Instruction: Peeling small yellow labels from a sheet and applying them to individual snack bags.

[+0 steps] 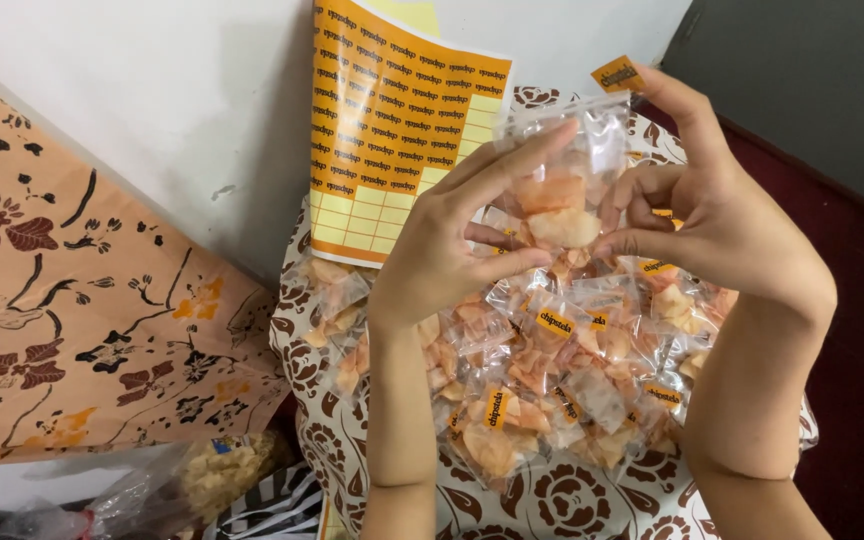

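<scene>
Both hands hold up one small clear plastic packet of pale orange chips point(564, 205). My left hand point(452, 240) grips its left side, fingers stretched along the top edge. My right hand point(717, 215) pinches its right side, and an orange sticker label point(619, 74) sits on that hand's raised fingertip above the packet's corner. Below the hands lies a pile of several like packets point(552, 390), most with an orange label stuck on.
The pile rests on a white cloth with brown rose print point(572, 500). An orange-and-yellow sticker sheet point(392, 130) leans on the white wall. An orange floral cloth point(82, 300) lies left. A bag of loose chips point(217, 475) is at lower left. Dark red floor at right.
</scene>
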